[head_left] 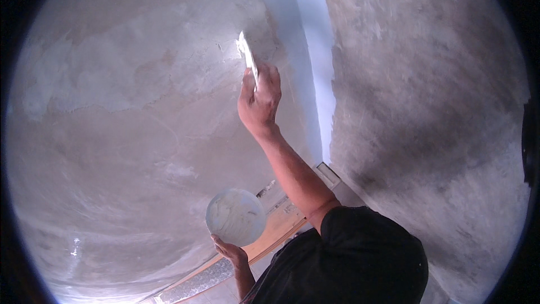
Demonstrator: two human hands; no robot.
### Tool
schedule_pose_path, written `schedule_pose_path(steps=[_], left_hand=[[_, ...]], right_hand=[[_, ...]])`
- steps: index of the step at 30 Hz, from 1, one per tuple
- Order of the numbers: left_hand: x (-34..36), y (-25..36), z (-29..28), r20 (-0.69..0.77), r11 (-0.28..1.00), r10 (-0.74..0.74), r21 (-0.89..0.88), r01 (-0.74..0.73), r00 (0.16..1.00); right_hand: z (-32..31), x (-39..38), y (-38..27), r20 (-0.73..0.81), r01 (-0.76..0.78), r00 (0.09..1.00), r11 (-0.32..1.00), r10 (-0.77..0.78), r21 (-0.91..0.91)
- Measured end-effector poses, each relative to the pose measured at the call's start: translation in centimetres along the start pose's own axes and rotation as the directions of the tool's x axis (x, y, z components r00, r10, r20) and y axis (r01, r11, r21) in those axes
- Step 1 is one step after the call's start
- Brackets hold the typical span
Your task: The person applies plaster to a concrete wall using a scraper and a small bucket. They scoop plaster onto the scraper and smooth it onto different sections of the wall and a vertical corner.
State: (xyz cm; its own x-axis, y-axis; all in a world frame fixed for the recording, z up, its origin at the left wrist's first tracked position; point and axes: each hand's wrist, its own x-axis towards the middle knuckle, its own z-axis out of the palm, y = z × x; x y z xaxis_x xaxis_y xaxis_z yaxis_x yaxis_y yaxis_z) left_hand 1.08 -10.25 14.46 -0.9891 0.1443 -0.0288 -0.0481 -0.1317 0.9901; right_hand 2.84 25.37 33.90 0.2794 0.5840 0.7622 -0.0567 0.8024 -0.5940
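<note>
My right hand (pixel 260 98) is raised to the grey plastered wall (pixel 112 135) and grips a narrow spreading blade (pixel 247 53) coated in white paste. The blade's tip is at a small bright white patch on the wall. Lower down, my left hand (pixel 228 252) holds a pale round container (pixel 236 217) from beneath its lower left edge, with whitish paste smeared inside it.
A pale blue vertical strip (pixel 319 79) runs between this wall and a mottled grey wall (pixel 433 90) on the right. A wooden board (pixel 265 242) and a speckled strip (pixel 199 277) lie along the bottom. A small rectangular fitting (pixel 327 173) sits beside my forearm.
</note>
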Motion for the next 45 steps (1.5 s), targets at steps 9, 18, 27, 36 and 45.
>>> schedule_pose_path(steps=[9, 18, 27, 36, 45], left_hand=[[0.8, -0.9, -1.2, 0.081, 0.999, 0.014, 0.044, -0.018, 0.997], [0.6, -0.2, -0.3, 0.089, 0.996, 0.031, 0.081, -0.038, 0.996], [0.4, -0.1, 0.2, 0.007, 0.998, 0.007, 0.07, -0.007, 1.0], [0.3, 0.1, 0.1, 0.112, 0.998, 0.001, 0.062, -0.008, 0.994], [0.7, -0.4, 0.0, 0.076, 1.0, 0.004, -0.011, -0.003, 0.997]], right_hand=[[0.4, 1.1, -0.6, 0.02, 0.005, 1.0, 0.998, -0.004, -0.067], [1.2, 1.4, -1.7, 0.006, 0.157, 0.988, 0.987, -0.157, -0.044], [0.9, 3.0, -0.6, 0.003, 0.108, 0.994, 0.99, -0.108, -0.086], [1.9, 5.8, -1.3, -0.021, 0.171, 0.984, 0.979, -0.175, -0.108], [3.4, 7.3, -5.0, -0.017, 0.287, 0.957, 0.956, -0.288, -0.069]])
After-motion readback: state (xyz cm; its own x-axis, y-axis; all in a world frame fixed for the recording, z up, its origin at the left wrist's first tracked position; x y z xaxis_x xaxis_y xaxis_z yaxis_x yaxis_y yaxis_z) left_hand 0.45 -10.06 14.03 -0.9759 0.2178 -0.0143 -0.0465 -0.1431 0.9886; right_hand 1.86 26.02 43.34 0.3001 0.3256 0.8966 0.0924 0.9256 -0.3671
